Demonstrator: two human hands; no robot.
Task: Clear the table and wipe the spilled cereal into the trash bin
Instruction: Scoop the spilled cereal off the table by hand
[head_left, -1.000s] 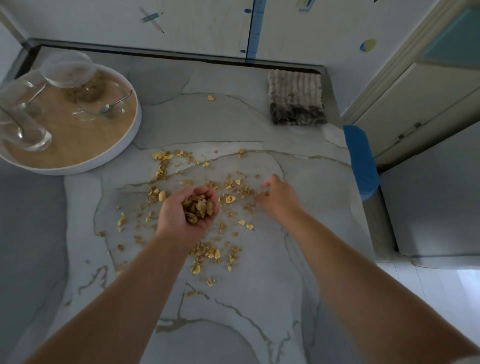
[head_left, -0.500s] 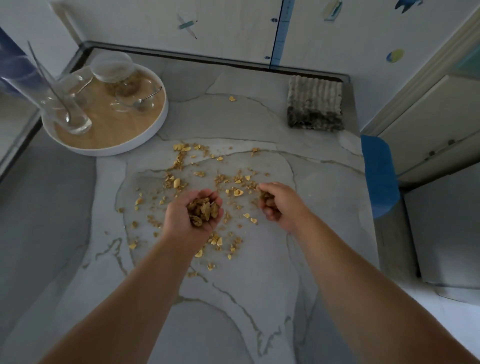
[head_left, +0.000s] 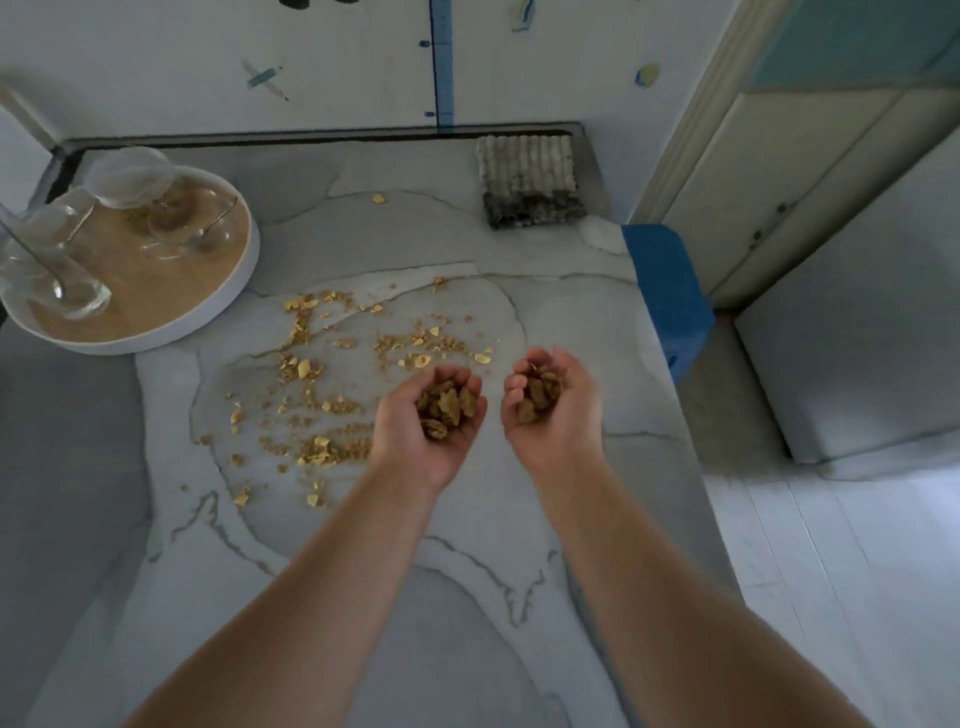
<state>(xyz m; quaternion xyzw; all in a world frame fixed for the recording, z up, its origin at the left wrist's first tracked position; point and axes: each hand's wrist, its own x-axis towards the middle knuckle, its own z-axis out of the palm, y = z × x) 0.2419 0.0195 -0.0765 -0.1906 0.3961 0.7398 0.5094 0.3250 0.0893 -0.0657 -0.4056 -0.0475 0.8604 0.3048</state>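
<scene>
Spilled cereal lies scattered in golden flakes and crumbs over the middle of the marble table. My left hand is cupped palm up above the table, holding a small heap of cereal. My right hand is cupped palm up beside it, a little to the right, also holding cereal. Both hands hover near the table's right side. A blue bin stands just off the table's right edge.
A round white tray with a wooden base sits at the back left, carrying several glass bowls and spoons. A grey ribbed cloth lies at the back right by the wall. A white cabinet stands on the floor to the right.
My right hand lifted off the table, turned palm up with cereal in it, and moved right. My left hand shifted right with its cereal. The camera view swung.
</scene>
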